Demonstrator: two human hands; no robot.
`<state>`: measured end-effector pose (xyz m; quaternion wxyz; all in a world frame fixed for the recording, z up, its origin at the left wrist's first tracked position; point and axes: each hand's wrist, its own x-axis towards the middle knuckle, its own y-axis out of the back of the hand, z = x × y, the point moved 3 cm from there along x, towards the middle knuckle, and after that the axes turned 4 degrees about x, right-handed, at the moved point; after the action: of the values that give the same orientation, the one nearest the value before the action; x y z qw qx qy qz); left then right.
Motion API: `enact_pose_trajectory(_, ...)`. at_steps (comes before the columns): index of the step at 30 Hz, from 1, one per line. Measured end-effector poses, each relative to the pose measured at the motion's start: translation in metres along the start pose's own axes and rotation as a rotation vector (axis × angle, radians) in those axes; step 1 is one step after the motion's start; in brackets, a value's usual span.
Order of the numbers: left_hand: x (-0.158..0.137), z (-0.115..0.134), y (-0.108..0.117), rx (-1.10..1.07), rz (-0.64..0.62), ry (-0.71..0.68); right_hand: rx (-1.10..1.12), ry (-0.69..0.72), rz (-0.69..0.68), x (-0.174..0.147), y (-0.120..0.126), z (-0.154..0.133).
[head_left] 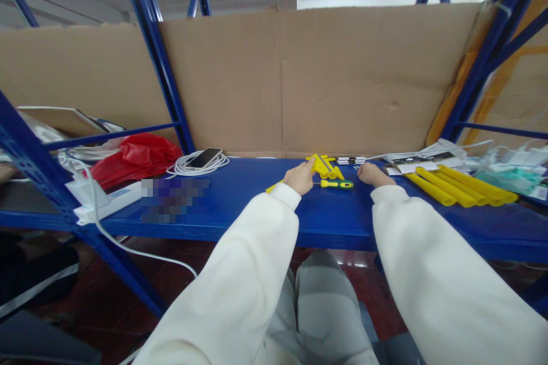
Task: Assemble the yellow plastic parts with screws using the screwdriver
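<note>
My left hand [299,177] is closed at the edge of an angular yellow plastic part [324,166], its fingertips against the part's left side. Another yellow piece [273,187] pokes out from under that hand. Just in front of the part lies a screwdriver [337,184] with a green and yellow handle, its shaft pointing at my left hand. My right hand [373,175] rests on the blue shelf with fingers curled together; what they hold, if anything, is hidden. Tiny shiny pieces [356,167], too small to name, lie beside its fingertips.
Several yellow tubes [460,187] lie on the right. Behind my hands are black-and-white sticks [351,160]. To the left are a phone [205,158] on a coiled white cable [182,166], a red plastic bag [135,158] and a white power strip [122,197]. Cardboard [334,80] walls the back.
</note>
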<state>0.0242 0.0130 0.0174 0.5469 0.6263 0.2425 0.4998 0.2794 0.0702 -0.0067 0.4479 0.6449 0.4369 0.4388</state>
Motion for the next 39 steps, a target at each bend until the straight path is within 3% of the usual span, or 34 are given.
enact_pose_trajectory(16,0.001,-0.001,-0.001,-0.005,0.012,0.008,-0.037,0.065,-0.022,-0.016,0.009,-0.016)
enact_pose_trajectory(39,0.001,0.0,0.001,-0.055,0.029,-0.082,0.067,0.085,0.006,0.008,-0.009,-0.006)
